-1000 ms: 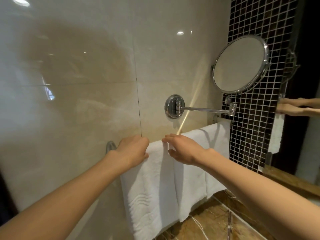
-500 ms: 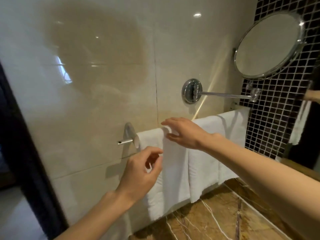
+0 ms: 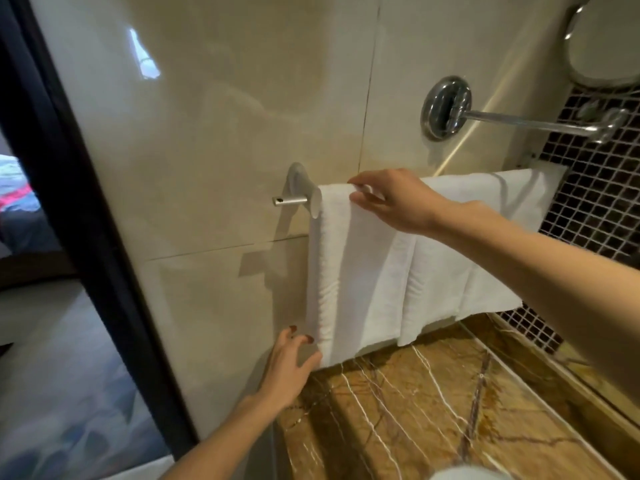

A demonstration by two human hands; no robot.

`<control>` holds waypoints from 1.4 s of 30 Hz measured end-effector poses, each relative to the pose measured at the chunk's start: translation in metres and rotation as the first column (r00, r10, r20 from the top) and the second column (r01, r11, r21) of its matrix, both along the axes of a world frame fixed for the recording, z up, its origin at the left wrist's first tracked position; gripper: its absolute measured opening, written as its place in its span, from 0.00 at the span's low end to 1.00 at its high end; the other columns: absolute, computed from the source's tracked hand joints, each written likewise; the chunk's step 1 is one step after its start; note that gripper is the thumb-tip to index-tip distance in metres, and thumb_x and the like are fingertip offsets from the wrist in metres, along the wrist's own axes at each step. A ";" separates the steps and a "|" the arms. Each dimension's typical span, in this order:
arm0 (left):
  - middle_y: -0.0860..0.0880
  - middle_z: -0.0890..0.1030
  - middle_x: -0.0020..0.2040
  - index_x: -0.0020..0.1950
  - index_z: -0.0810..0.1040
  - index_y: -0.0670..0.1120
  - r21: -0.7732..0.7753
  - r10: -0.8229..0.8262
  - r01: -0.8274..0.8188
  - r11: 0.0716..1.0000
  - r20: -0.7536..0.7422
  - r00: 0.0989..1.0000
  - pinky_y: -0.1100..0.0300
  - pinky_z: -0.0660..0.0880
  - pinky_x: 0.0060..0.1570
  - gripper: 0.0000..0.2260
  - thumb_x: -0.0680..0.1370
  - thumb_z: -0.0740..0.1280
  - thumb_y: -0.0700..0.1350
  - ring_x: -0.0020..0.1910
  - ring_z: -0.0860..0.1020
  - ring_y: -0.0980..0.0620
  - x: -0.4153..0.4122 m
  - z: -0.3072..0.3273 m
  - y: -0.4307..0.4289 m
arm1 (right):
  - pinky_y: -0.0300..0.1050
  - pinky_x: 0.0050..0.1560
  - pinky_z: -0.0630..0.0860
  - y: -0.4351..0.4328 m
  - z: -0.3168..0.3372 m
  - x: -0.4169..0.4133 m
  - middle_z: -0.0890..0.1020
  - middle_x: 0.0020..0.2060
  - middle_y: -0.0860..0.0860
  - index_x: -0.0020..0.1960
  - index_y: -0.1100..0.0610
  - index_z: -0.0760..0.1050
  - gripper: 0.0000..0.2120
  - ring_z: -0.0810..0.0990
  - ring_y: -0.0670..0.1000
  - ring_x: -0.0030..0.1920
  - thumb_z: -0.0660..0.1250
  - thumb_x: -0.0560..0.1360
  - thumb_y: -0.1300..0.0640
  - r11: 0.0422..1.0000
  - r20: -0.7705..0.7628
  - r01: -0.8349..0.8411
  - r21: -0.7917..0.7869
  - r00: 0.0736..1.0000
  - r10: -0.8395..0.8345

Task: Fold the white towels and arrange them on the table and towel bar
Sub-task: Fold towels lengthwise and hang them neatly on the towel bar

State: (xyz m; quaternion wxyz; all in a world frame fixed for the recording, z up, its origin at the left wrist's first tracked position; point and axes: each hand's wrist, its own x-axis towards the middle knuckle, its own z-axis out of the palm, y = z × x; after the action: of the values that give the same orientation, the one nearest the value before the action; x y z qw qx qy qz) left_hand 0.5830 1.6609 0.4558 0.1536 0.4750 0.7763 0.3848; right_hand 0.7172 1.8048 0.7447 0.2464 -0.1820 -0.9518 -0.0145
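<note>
– Hanging over the towel bar (image 3: 291, 201), flat to the tiled wall (image 3: 225, 133), the folded towel (image 3: 356, 271) was logged. A second towel (image 3: 450, 268) was noted just beside it on the same bar, above the marble table (image 3: 415, 410).
– Long axis?
– Vertical. The strip was draped top to bottom, with the fold at the bar and the free ends pointed down at the table.
– Hands?
– The right hand (image 3: 398, 200) was seen at the top fold, fingers over it and thumb against its front, the cloth pinched. The left hand (image 3: 287, 368) was spread wide with nothing held, its thumb touching the lower left corner.
– Handling?
– Judged soft, light and limp, with a thick pile, not slippery. It would likely be skewed if tugged by one corner. It is best taken at the top fold and the bottom hem together.
</note>
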 end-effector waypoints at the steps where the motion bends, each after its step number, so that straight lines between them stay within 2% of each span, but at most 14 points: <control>1: 0.47 0.63 0.72 0.60 0.76 0.49 -0.009 -0.007 0.007 1.000 0.020 1.000 0.65 0.59 0.64 0.14 0.77 0.67 0.52 0.71 0.64 0.50 0.000 -0.002 0.002 | 0.49 0.44 0.71 0.000 0.001 0.000 0.82 0.45 0.58 0.55 0.62 0.77 0.15 0.77 0.60 0.43 0.61 0.80 0.51 1.000 0.002 -0.008 0.001 1.000 0.008; 5: 0.49 0.64 0.72 0.59 0.78 0.47 0.021 -0.079 0.079 0.997 0.040 0.996 0.65 0.58 0.66 0.13 0.76 0.69 0.49 0.71 0.63 0.51 0.001 -0.007 0.011 | 0.49 0.44 0.69 0.002 0.002 -0.002 0.81 0.45 0.59 0.54 0.62 0.77 0.15 0.77 0.61 0.44 0.60 0.80 0.52 1.000 0.032 -0.004 0.011 0.999 0.003; 8: 0.47 0.70 0.69 0.59 0.80 0.44 0.029 -0.104 0.103 0.994 0.031 0.994 0.61 0.63 0.68 0.12 0.77 0.68 0.45 0.68 0.69 0.49 0.003 -0.010 0.017 | 0.49 0.46 0.69 0.001 0.004 -0.003 0.81 0.46 0.59 0.55 0.62 0.78 0.14 0.77 0.61 0.46 0.59 0.80 0.53 1.000 0.046 -0.002 -0.013 0.999 0.003; 10: 0.48 0.75 0.62 0.58 0.81 0.43 0.039 -0.068 0.067 0.997 0.042 0.997 0.63 0.68 0.61 0.11 0.78 0.66 0.45 0.60 0.74 0.51 0.005 -0.014 0.020 | 0.49 0.47 0.71 0.001 0.008 -0.004 0.81 0.48 0.57 0.57 0.61 0.78 0.14 0.77 0.59 0.48 0.59 0.80 0.54 0.998 0.061 0.000 -0.061 0.998 0.004; 12: 0.50 0.77 0.57 0.58 0.80 0.44 0.023 -0.048 0.047 0.999 0.061 0.997 0.66 0.68 0.53 0.11 0.78 0.66 0.46 0.54 0.75 0.55 0.008 -0.016 0.022 | 0.47 0.48 0.71 0.002 0.012 -0.005 0.81 0.47 0.56 0.57 0.61 0.78 0.13 0.77 0.57 0.49 0.59 0.80 0.55 0.994 0.083 0.011 -0.105 0.997 -0.002; 16: 0.54 0.78 0.51 0.54 0.82 0.44 0.049 -0.035 0.027 0.998 0.169 0.985 0.72 0.70 0.44 0.09 0.77 0.67 0.45 0.47 0.76 0.59 0.013 -0.020 0.024 | 0.47 0.53 0.72 0.002 0.015 -0.008 0.82 0.53 0.56 0.59 0.59 0.78 0.14 0.78 0.57 0.53 0.58 0.81 0.55 0.991 0.107 0.022 -0.132 0.994 -0.007; 19: 0.55 0.79 0.40 0.43 0.82 0.49 0.104 0.013 -0.042 0.994 0.263 0.965 0.73 0.70 0.36 0.03 0.75 0.70 0.43 0.38 0.78 0.61 0.016 -0.023 0.023 | 0.45 0.49 0.69 0.003 0.010 -0.005 0.82 0.53 0.56 0.61 0.59 0.77 0.14 0.78 0.57 0.52 0.59 0.81 0.54 0.994 0.065 0.005 -0.109 0.998 0.002; 22: 0.56 0.80 0.32 0.38 0.80 0.52 0.146 0.057 -0.101 0.984 0.282 0.958 0.73 0.69 0.31 0.07 0.73 0.72 0.42 0.32 0.77 0.65 0.017 -0.031 0.019 | 0.44 0.50 0.71 0.001 0.004 0.001 0.81 0.57 0.54 0.65 0.57 0.74 0.18 0.78 0.55 0.53 0.64 0.78 0.50 1.000 -0.010 -0.020 -0.019 1.000 0.020; 24: 0.57 0.82 0.33 0.40 0.78 0.53 0.147 0.064 -0.116 0.982 0.319 0.946 0.71 0.71 0.31 0.07 0.72 0.73 0.42 0.32 0.79 0.62 0.020 -0.033 0.018 | 0.47 0.49 0.73 0.000 -0.001 0.003 0.81 0.55 0.54 0.64 0.57 0.74 0.19 0.78 0.55 0.50 0.66 0.77 0.50 0.998 -0.013 -0.043 0.044 0.999 0.043; 27: 0.59 0.82 0.34 0.39 0.77 0.51 0.164 0.092 -0.161 0.973 0.363 0.927 0.69 0.74 0.31 0.08 0.71 0.73 0.41 0.31 0.80 0.60 0.026 -0.035 0.017 | 0.49 0.46 0.74 0.001 0.001 0.001 0.81 0.49 0.54 0.58 0.57 0.77 0.12 0.78 0.56 0.47 0.66 0.77 0.53 0.998 -0.015 -0.052 0.047 0.998 0.053; 31: 0.53 0.80 0.29 0.36 0.74 0.47 0.176 0.205 -0.299 0.938 0.415 0.887 0.70 0.72 0.28 0.10 0.70 0.75 0.40 0.29 0.78 0.61 0.036 -0.034 0.018 | 0.45 0.42 0.68 0.003 0.004 -0.002 0.80 0.45 0.51 0.57 0.57 0.77 0.11 0.75 0.53 0.44 0.66 0.77 0.54 0.998 0.015 -0.051 0.023 0.999 0.051; 37: 0.50 0.79 0.28 0.37 0.72 0.46 0.142 0.300 -0.410 0.901 0.477 0.826 0.75 0.67 0.26 0.12 0.69 0.76 0.41 0.25 0.74 0.65 0.040 -0.028 0.021 | 0.47 0.47 0.72 0.001 0.007 -0.003 0.82 0.50 0.53 0.59 0.56 0.78 0.12 0.78 0.56 0.50 0.66 0.77 0.54 1.000 0.055 -0.029 -0.006 0.998 0.030; 39: 0.50 0.80 0.31 0.39 0.70 0.46 0.149 0.297 -0.414 0.898 0.490 0.820 0.75 0.68 0.27 0.13 0.70 0.75 0.40 0.28 0.76 0.65 0.038 -0.027 0.022 | 0.48 0.47 0.72 0.002 0.007 -0.003 0.83 0.50 0.53 0.59 0.56 0.78 0.12 0.78 0.57 0.50 0.66 0.77 0.54 1.000 0.054 -0.024 -0.005 0.998 0.024; 42: 0.51 0.82 0.37 0.44 0.71 0.48 0.161 0.263 -0.401 0.902 0.533 0.804 0.74 0.70 0.30 0.12 0.71 0.73 0.38 0.36 0.81 0.57 0.036 -0.026 0.022 | 0.44 0.44 0.68 0.002 0.006 -0.003 0.82 0.49 0.52 0.60 0.56 0.77 0.13 0.78 0.56 0.50 0.66 0.77 0.54 1.000 0.047 -0.006 -0.010 0.999 0.006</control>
State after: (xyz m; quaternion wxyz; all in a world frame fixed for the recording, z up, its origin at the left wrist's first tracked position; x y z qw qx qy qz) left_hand 0.6190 1.6831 0.4299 0.2132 0.2309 0.7227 0.6156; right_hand 0.7142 1.8066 0.7508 0.2231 -0.1800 -0.9579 -0.0133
